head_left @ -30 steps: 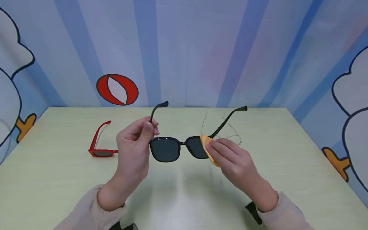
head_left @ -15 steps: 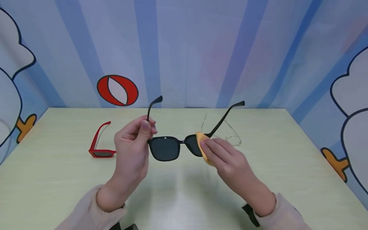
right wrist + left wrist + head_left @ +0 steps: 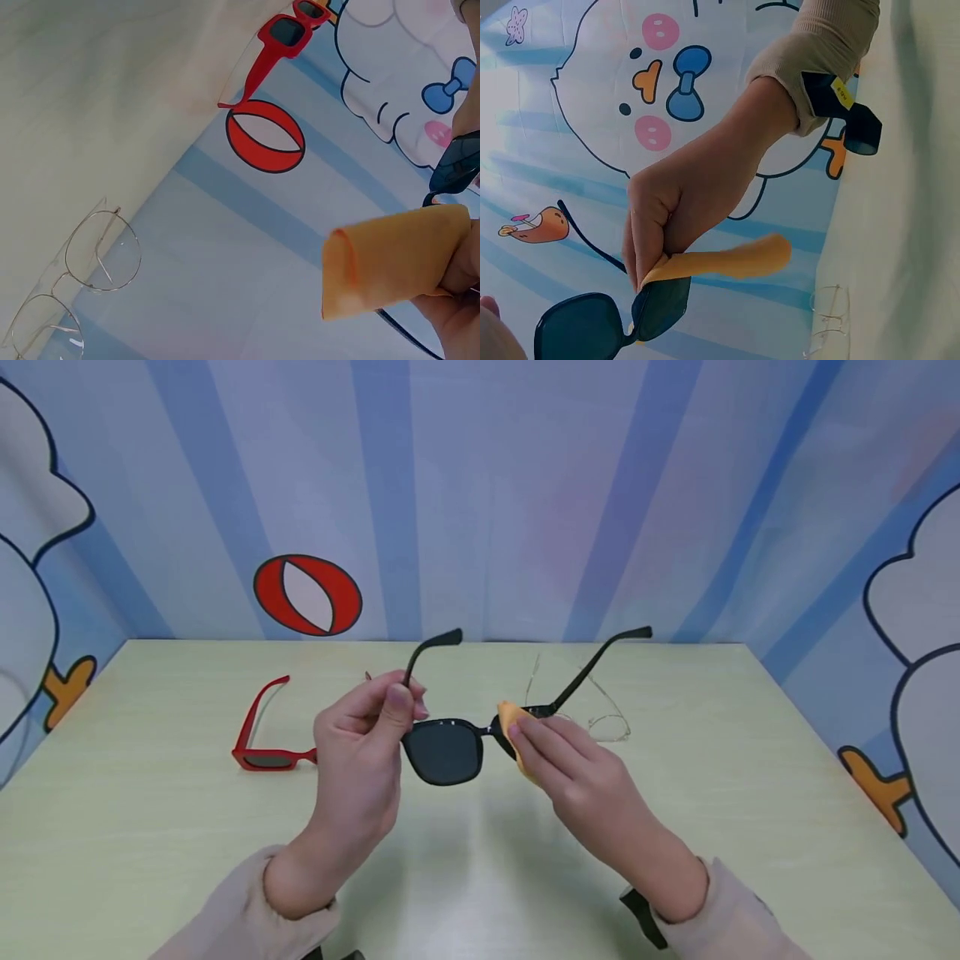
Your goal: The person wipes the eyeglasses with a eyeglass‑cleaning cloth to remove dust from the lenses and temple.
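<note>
Black sunglasses (image 3: 444,753) with dark lenses are held up above the table, temples unfolded and pointing away. My left hand (image 3: 362,760) pinches them between thumb and fingers at the left hinge and temple. With my right hand (image 3: 588,777) I pinch a folded orange cloth (image 3: 397,255) round the right lens, which is mostly covered in the head view. In the left wrist view the cloth's loose end sticks out past the right hand, beside the lens (image 3: 660,307).
Red sunglasses (image 3: 266,762) stand on the table (image 3: 150,843) at the left, partly behind my left hand. Thin wire-rimmed glasses (image 3: 101,251) lie at the back right, partly covered by the black sunglasses and right hand in the head view. A printed blue backdrop (image 3: 480,510) rises behind.
My right hand and the cloth have moved left across the right lens toward the bridge. The sunglasses and left hand shifted slightly left, then back to the right.
</note>
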A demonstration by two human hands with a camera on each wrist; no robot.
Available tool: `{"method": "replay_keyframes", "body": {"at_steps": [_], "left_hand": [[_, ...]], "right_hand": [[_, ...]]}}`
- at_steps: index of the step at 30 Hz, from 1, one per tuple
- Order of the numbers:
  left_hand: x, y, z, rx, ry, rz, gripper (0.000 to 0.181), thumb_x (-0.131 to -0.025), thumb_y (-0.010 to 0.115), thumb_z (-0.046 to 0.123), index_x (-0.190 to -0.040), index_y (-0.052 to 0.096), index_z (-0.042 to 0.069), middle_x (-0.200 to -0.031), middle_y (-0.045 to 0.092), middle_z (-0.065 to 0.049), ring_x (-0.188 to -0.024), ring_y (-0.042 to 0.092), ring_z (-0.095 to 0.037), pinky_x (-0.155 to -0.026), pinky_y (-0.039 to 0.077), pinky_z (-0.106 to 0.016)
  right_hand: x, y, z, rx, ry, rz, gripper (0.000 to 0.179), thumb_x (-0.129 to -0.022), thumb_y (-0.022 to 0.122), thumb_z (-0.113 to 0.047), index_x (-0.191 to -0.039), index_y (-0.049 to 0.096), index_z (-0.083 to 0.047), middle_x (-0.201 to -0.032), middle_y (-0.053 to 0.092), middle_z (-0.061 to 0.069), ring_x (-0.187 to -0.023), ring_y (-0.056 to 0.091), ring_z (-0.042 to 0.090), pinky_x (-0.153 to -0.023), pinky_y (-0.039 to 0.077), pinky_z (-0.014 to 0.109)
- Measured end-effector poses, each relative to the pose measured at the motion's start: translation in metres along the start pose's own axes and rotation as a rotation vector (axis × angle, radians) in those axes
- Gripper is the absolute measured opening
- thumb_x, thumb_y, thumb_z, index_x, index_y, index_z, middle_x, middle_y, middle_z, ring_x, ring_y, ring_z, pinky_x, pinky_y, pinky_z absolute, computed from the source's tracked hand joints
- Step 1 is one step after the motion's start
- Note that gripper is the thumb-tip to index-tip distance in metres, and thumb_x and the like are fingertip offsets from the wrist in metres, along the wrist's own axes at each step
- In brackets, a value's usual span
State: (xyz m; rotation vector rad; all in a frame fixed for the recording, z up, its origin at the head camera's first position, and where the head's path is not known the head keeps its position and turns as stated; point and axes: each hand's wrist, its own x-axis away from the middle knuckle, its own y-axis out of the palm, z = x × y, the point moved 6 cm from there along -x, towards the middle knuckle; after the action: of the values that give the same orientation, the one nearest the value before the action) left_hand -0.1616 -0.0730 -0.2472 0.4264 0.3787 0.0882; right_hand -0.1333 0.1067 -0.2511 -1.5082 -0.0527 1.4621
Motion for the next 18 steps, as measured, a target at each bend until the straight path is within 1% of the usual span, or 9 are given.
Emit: {"method": "replay_keyframes", "body": {"at_steps": [3, 5, 7, 10, 13, 15, 18], "left_hand": [[0.001, 0.0, -0.001, 0.0, -0.009, -0.012, 0.011, -0.089, 0.06, 0.015, -0.088, 0.071, 0.016, -0.079, 0.062, -0.001, -0.078, 0.056, -0.016, -0.078, 0.048, -0.026], [0.0, -0.001, -0.002, -0.002, -0.011, -0.012, 0.012, -0.09, 0.06, 0.015, -0.088, 0.071, 0.017, -0.079, 0.061, -0.001, -0.079, 0.055, -0.016, -0.077, 0.048, -0.025], [-0.002, -0.003, -0.002, 0.0, -0.011, 0.006, 0.013, -0.09, 0.059, 0.014, -0.087, 0.071, 0.016, -0.078, 0.061, -0.001, -0.079, 0.055, -0.016, -0.075, 0.047, -0.025], [-0.004, -0.007, -0.002, 0.01, -0.005, 0.036, 0.015, -0.091, 0.058, 0.011, -0.088, 0.071, 0.016, -0.078, 0.061, -0.001, -0.079, 0.055, -0.016, -0.074, 0.047, -0.024], [-0.005, -0.009, -0.002, 0.022, -0.01, 0.051, 0.015, -0.091, 0.058, 0.011, -0.088, 0.071, 0.016, -0.078, 0.061, -0.001, -0.08, 0.054, -0.016, -0.074, 0.045, -0.024], [-0.005, -0.009, -0.003, 0.028, -0.02, 0.054, 0.014, -0.091, 0.058, 0.011, -0.088, 0.071, 0.015, -0.078, 0.061, -0.001, -0.08, 0.054, -0.016, -0.074, 0.045, -0.024], [-0.005, -0.009, -0.004, 0.044, -0.042, 0.062, 0.015, -0.091, 0.058, 0.011, -0.087, 0.071, 0.015, -0.077, 0.06, -0.002, -0.078, 0.054, -0.014, -0.073, 0.043, -0.024]], "right_hand": [[0.0, 0.001, 0.004, 0.041, 0.061, -0.019, 0.052, -0.058, 0.078, 0.016, -0.107, 0.066, 0.006, -0.103, 0.065, 0.016, -0.086, 0.059, 0.028, -0.068, 0.055, 0.033], [0.001, 0.003, 0.007, 0.08, 0.114, -0.063, 0.051, -0.058, 0.078, 0.017, -0.107, 0.066, 0.006, -0.102, 0.065, 0.017, -0.084, 0.058, 0.029, -0.069, 0.055, 0.034], [0.003, 0.004, 0.01, 0.108, 0.15, -0.105, 0.051, -0.059, 0.078, 0.017, -0.108, 0.066, 0.006, -0.102, 0.064, 0.017, -0.085, 0.058, 0.03, -0.071, 0.054, 0.034], [0.006, 0.006, 0.013, 0.112, 0.169, -0.144, 0.052, -0.061, 0.077, 0.017, -0.109, 0.065, 0.006, -0.103, 0.063, 0.018, -0.087, 0.058, 0.031, -0.073, 0.054, 0.035], [0.009, 0.006, 0.013, 0.055, 0.132, -0.15, 0.056, -0.062, 0.076, 0.016, -0.115, 0.061, 0.006, -0.109, 0.061, 0.019, -0.096, 0.059, 0.032, -0.077, 0.053, 0.038], [0.01, 0.004, 0.011, -0.009, 0.081, -0.126, 0.057, -0.064, 0.075, 0.015, -0.118, 0.059, 0.007, -0.113, 0.061, 0.019, -0.102, 0.059, 0.033, -0.079, 0.052, 0.039], [0.011, 0.001, 0.007, -0.084, 0.01, -0.073, 0.036, -0.084, 0.061, 0.008, -0.119, 0.059, 0.006, -0.115, 0.062, 0.018, -0.106, 0.059, 0.031, -0.081, 0.051, 0.038]]}}
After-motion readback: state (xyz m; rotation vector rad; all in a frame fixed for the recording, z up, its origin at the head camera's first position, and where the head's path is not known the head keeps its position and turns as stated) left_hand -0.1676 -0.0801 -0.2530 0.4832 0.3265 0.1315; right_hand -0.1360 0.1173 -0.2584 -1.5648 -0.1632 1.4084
